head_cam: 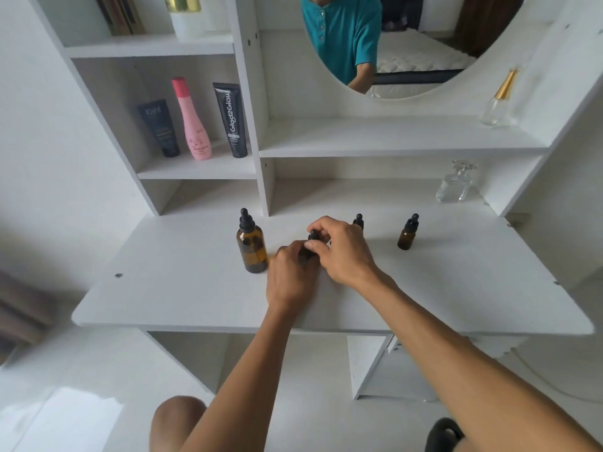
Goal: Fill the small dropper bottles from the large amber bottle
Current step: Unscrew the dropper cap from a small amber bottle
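The large amber bottle (pixel 252 248) with a black dropper cap stands upright on the white vanity top (pixel 182 288), left of centre. Just to its right, my left hand (pixel 291 275) is wrapped around a small dropper bottle, whose body is hidden. My right hand (pixel 341 247) pinches that bottle's black dropper cap (pixel 314 236) from above. A second small amber dropper bottle (pixel 358 220) peeks out behind my right hand. A third small dropper bottle (pixel 408 233) stands capped further right.
Clear glass perfume bottles stand at the back right (pixel 456 185) and on the shelf above (pixel 499 102). Three cosmetic containers (pixel 195 122) fill the left cubby. A round mirror (pixel 391 44) hangs above. The vanity's front edge is near my forearms.
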A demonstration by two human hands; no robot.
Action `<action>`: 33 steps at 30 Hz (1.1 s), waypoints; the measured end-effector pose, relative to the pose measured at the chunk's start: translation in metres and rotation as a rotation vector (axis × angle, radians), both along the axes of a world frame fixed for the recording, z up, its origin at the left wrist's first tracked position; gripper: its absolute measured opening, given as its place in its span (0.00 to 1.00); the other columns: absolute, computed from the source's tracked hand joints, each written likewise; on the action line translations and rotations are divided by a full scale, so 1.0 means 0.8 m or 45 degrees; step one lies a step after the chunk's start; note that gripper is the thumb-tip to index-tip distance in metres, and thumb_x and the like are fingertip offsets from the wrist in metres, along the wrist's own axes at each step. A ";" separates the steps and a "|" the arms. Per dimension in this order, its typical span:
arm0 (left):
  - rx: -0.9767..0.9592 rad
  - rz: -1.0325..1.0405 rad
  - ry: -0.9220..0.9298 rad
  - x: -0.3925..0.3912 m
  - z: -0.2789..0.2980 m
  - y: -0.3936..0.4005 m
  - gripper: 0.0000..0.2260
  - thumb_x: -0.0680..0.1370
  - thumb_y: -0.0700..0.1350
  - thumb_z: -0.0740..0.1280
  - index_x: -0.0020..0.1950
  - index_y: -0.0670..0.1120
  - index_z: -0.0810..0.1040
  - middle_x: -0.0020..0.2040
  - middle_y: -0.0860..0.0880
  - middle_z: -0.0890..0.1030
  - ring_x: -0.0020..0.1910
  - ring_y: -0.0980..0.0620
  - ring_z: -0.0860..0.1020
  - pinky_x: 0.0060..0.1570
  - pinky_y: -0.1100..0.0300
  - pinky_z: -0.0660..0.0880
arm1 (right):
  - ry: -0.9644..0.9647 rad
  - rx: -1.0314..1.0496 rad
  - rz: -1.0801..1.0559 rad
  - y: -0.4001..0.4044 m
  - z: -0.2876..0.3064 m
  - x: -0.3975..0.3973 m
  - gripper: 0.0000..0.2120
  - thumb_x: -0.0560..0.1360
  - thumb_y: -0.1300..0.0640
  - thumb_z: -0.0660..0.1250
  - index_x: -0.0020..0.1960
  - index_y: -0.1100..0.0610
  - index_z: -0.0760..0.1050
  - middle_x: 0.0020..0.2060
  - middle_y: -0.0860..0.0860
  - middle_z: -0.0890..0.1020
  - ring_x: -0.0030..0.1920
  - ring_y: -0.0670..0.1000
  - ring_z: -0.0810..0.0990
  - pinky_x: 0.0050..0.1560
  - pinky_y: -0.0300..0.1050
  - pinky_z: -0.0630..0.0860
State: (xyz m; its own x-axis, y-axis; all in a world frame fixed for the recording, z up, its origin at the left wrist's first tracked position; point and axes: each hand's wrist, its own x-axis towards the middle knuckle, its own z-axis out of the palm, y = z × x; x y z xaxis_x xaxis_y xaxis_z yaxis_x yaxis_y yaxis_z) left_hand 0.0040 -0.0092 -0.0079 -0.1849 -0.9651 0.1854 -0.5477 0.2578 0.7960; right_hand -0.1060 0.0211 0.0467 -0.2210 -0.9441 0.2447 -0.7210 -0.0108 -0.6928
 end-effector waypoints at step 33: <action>-0.015 -0.013 -0.001 0.001 0.000 -0.003 0.09 0.76 0.52 0.70 0.49 0.48 0.81 0.41 0.51 0.84 0.38 0.47 0.78 0.35 0.53 0.76 | 0.452 0.364 0.162 -0.011 0.048 0.000 0.14 0.76 0.63 0.68 0.60 0.51 0.77 0.53 0.53 0.80 0.53 0.55 0.79 0.54 0.52 0.78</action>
